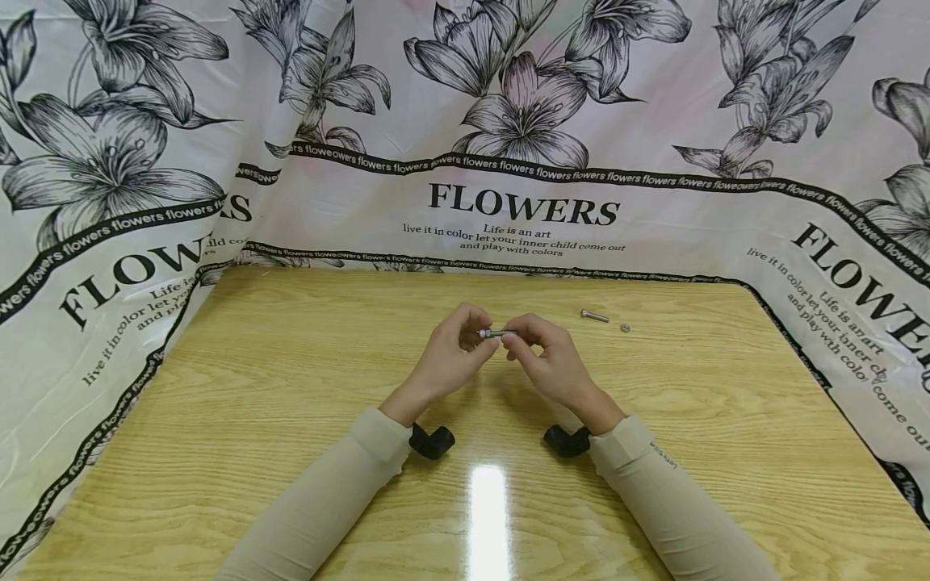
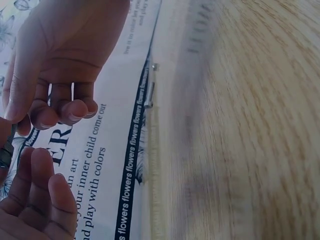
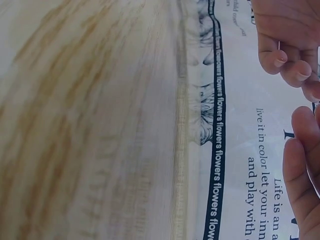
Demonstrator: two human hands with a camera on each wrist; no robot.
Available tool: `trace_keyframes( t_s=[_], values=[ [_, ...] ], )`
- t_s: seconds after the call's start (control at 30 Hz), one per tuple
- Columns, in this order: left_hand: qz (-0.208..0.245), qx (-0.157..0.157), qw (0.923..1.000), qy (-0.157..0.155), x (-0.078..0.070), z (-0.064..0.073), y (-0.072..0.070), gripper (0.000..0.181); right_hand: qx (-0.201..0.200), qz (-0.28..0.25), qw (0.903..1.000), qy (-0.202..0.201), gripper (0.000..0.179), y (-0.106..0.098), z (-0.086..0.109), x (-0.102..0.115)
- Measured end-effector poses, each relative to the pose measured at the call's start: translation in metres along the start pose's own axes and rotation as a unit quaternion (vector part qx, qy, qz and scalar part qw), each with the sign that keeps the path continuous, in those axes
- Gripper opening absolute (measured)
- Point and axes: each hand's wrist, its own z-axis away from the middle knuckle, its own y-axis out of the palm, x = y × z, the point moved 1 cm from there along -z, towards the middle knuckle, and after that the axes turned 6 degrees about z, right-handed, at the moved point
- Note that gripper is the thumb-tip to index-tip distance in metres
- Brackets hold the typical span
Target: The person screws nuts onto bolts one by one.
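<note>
Both hands meet over the table with a small metal bolt held level between them. The left hand pinches its thicker left end between thumb and forefinger. Against the thin right end, the thumb and forefinger of the right hand also pinch. In the left wrist view, a hex-shaped metal piece shows at the left fingertips, partly cut off by the frame edge. The right wrist view has the fingers of both hands at its right edge, and the bolt is out of sight there.
Behind the right hand, a second bolt lies on the wooden table, with a small nut to its right. Printed flower cloth stands around the back and sides. Black curved pieces are at both wrists.
</note>
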Motion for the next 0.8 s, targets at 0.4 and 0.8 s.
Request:
trace_keyframes(
  t_s=[0.4,0.8],
  values=[
    [-0.004,0.002,1.0000,-0.006,0.0006,-0.0002,0.0008,0.011,0.001,0.001,1.0000,-0.008,0.009,0.0006,-0.0004,-0.0021],
    [0.001,0.000,0.9998,-0.019,0.0006,-0.0006,0.0005,0.015,-0.003,-0.001,0.9999,-0.010,0.008,0.0003,-0.0004,-0.0026]
  ],
)
